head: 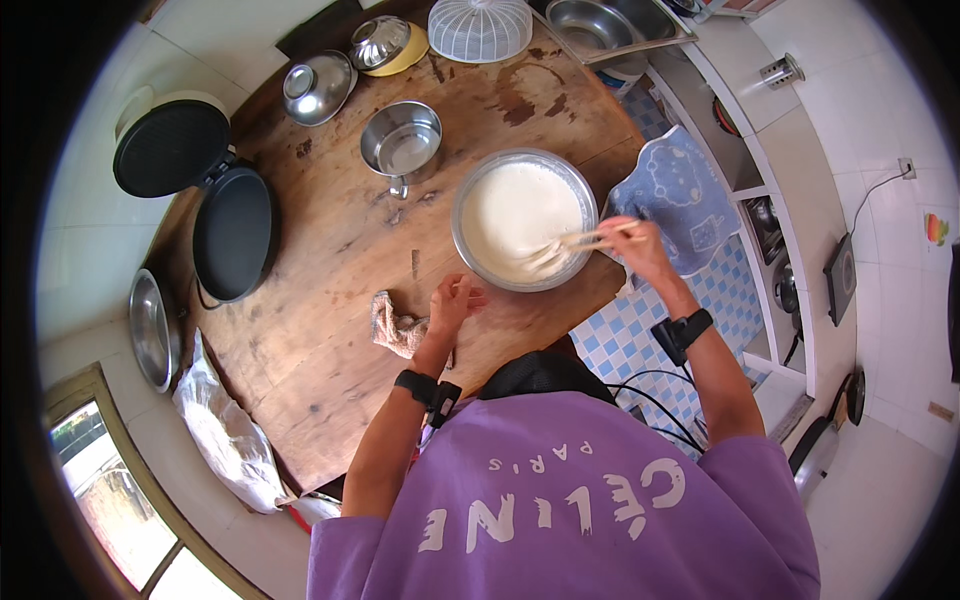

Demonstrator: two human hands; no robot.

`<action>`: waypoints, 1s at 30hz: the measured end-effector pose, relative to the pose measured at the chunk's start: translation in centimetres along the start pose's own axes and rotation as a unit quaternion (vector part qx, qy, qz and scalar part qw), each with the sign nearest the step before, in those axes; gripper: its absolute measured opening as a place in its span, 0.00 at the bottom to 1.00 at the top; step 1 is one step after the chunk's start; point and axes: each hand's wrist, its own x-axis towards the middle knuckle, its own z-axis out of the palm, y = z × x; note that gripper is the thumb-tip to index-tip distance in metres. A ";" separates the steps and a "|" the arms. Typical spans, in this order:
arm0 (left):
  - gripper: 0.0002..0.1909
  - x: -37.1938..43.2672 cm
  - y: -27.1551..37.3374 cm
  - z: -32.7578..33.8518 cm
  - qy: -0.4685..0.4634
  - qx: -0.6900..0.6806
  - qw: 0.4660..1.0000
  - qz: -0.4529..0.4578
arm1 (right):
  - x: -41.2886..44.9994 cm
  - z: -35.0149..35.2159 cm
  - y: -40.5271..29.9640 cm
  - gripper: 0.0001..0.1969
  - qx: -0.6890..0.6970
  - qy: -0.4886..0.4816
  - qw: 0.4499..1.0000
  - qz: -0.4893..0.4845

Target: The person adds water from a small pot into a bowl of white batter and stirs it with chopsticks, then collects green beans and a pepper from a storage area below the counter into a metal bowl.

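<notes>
A large round metal bowl (pixel 460 247) of pale, creamy batter (pixel 517 206) stands near the right edge of the wooden table (pixel 322 360). My right hand (pixel 634 241) is closed around wooden chopsticks (pixel 581 240), whose far ends dip into the batter at the bowl's lower right. Beside the bowl's lower left, my left hand (pixel 452 304) hovers at or rests on the tabletop, fingers loosely bent, holding nothing that I can see. A crumpled brown-and-white cloth (pixel 401 330) lies just left of it. Up and to the left of the bowl is a metal pot with a handle (pixel 401 142).
An electric griddle (pixel 234 232) stands with its lid raised at the left. Upturned metal bowls (pixel 319 88) and a white mesh dome (pixel 480 30) line the far edge. A blue towel (pixel 675 199) hangs by the right edge; a metal basin (pixel 152 330) leans at the left wall.
</notes>
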 end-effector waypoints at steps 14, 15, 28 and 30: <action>0.20 0.4 0.8 1.3 -0.069 -0.009 0.996 -0.048 | 1.3 0.2 -0.1 0.07 0.055 0.120 0.991 -0.037; 0.20 0.8 1.1 2.1 -0.079 -0.007 0.996 -0.043 | 2.0 1.2 0.7 0.07 0.051 0.130 0.989 -0.040; 0.22 2.4 -1.1 4.7 -0.117 -0.288 0.939 -0.147 | 0.4 1.7 -1.1 0.07 -0.076 0.106 0.983 -0.131; 0.22 2.8 -1.0 4.8 -0.110 -0.280 0.944 -0.136 | -0.1 3.8 -1.4 0.07 -0.085 0.085 0.968 -0.220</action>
